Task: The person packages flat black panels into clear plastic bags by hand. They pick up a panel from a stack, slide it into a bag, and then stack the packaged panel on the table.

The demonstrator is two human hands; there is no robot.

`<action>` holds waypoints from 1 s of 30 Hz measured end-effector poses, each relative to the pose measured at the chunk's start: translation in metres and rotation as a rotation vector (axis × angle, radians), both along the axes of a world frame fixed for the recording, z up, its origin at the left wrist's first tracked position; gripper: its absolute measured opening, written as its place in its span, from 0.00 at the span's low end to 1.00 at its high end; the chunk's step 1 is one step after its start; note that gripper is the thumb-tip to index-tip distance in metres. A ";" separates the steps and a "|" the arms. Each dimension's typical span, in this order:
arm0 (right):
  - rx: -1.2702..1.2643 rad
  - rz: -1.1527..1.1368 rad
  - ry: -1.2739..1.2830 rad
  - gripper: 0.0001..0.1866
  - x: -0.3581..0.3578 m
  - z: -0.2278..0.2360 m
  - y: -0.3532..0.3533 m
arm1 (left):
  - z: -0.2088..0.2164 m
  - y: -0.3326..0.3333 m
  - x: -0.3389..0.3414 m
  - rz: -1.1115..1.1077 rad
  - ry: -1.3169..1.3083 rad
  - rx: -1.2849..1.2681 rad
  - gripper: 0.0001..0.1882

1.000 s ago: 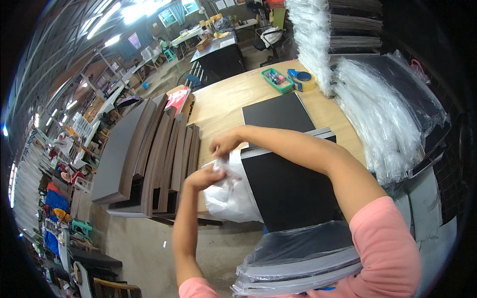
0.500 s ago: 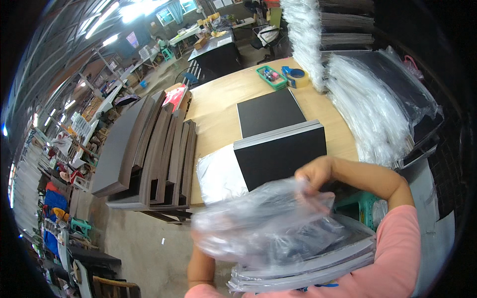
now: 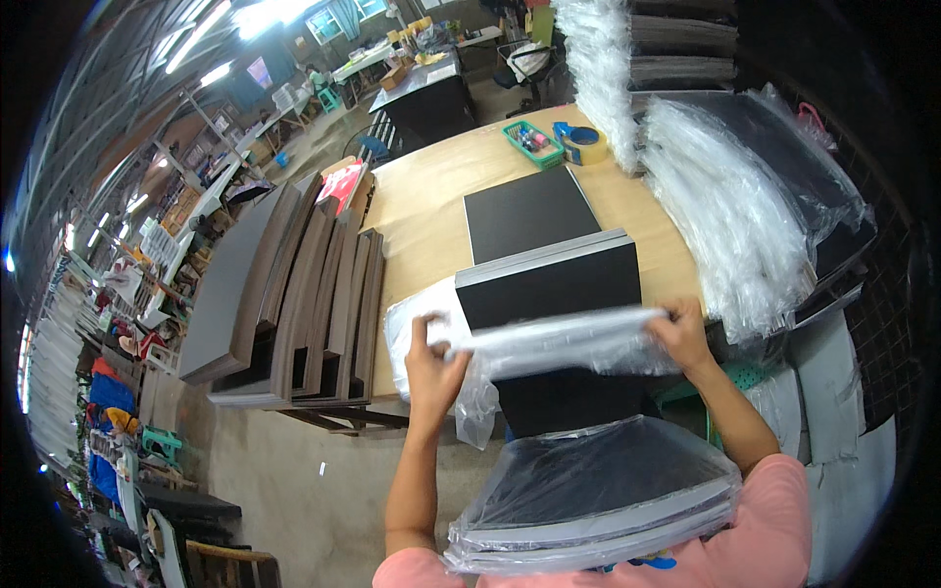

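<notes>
A clear plastic bag (image 3: 569, 338), blurred by motion, is stretched between my two hands in front of a block of black panels (image 3: 549, 282). My left hand (image 3: 433, 370) pinches its left end between curled fingers and thumb. At the other end, my right hand (image 3: 681, 333) has its fingers closed on the bag's corner. A loose flap of film hangs below the left end. Close to my body sits a plastic-wrapped stack of black panels (image 3: 598, 480) with pale edges. Behind the block, another black panel (image 3: 529, 214) lies flat on the table.
Grey-brown boards (image 3: 284, 294) stand stacked at the table's (image 3: 421, 186) left. A green basket (image 3: 534, 145) and tape rolls (image 3: 585, 147) sit at the back. Plastic-wrapped panels (image 3: 725, 216) are heaped on the right. A green stool (image 3: 730, 377) is partly hidden by my right arm.
The bag was bunched low over the wrapped stack; now it is pulled out straight and farther forward. Both hands have moved forward, the right one also to the right, uncovering the wrapped stack.
</notes>
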State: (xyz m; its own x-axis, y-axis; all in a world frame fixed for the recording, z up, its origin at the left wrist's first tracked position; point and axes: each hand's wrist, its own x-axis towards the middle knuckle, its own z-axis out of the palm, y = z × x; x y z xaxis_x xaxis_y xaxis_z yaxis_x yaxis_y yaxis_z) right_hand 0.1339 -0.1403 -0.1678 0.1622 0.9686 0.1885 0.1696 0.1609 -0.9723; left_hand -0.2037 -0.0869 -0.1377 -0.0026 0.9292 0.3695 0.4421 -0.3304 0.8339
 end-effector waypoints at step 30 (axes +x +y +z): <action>-0.373 0.326 0.741 0.12 0.013 -0.019 -0.109 | -0.085 -0.096 -0.078 -0.648 -1.107 -1.044 0.15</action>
